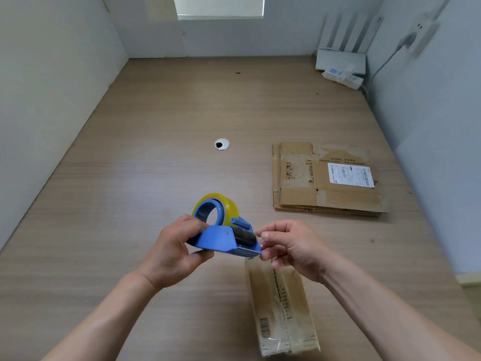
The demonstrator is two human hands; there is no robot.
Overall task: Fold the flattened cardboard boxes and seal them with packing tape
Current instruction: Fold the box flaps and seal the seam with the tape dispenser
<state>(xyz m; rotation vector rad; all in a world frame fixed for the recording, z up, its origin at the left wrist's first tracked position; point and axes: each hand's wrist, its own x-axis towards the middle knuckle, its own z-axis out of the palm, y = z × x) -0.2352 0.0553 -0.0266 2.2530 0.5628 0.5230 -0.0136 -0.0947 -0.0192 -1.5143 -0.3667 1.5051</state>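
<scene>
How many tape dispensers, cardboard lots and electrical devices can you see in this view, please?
1 tape dispenser
2 cardboard lots: a flattened stack and a near piece
2 electrical devices: a router and a power strip
Total: 5
</scene>
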